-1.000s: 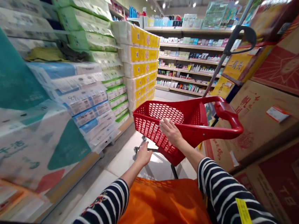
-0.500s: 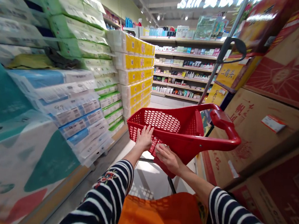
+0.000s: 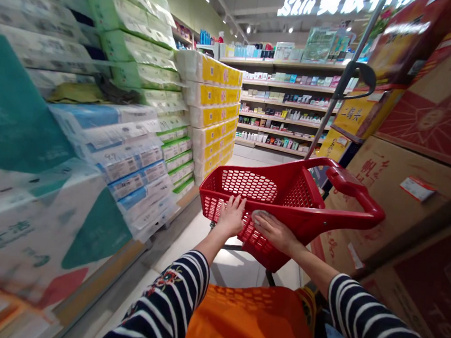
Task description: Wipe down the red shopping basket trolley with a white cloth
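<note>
A red plastic shopping cart point(image 3: 312, 218) with a perforated basket stands in front of me, its handle to the right. My left hand point(image 3: 231, 216) rests on the near side of the basket, fingers spread over the holes close to the rim. To its right, my right hand point(image 3: 277, 233) presses a small greyish cloth point(image 3: 260, 216) against the same wall, just under the rim. Part of the cloth is hidden beneath the fingers. Inside the basket, I see no goods in the visible part.
Stacked tissue packs point(image 3: 130, 165) line the left side, with yellow-and-white packs point(image 3: 215, 115) farther along. Cardboard cartons point(image 3: 419, 182) rise close on the right. A grey metal pole point(image 3: 339, 89) stands behind the cart. Shelves of cosmetics point(image 3: 288, 100) cross the back.
My right hand has slid the cloth up and rightward along the basket wall, nearer the rim. My left hand stays on the basket. The whole scene has shifted rightward in view.
</note>
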Tool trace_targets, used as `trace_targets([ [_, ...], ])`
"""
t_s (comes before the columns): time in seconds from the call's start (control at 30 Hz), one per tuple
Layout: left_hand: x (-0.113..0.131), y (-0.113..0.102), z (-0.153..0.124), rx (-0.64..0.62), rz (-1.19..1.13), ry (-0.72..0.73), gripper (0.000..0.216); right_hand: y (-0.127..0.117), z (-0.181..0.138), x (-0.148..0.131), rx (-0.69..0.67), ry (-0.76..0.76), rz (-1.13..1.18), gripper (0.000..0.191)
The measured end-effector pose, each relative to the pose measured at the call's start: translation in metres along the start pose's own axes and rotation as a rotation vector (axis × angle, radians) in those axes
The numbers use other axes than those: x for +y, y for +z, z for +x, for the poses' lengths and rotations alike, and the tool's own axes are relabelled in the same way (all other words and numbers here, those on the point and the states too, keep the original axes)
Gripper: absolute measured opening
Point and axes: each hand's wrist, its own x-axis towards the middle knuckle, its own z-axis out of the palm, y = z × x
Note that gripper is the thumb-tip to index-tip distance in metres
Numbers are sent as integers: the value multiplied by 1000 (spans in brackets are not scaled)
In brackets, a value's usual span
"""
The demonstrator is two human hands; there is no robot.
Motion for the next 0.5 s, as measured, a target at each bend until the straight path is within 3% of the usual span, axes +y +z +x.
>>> trace_targets([
  [0.1,-17,0,-12,-25,-93,33,70,1,18,-10,26,-26,43,36],
  [0.27,-64,10,-53,30,-101,-346,66,11,97,-37,133,-17,109,32],
  [0.4,-89,20,-83,-13,-19,-442,69,31,171,-41,199,10,109,28],
  [0.5,-96,23,-93,-3,28,-469,68,56,196,-40,167,24,95,27],
])
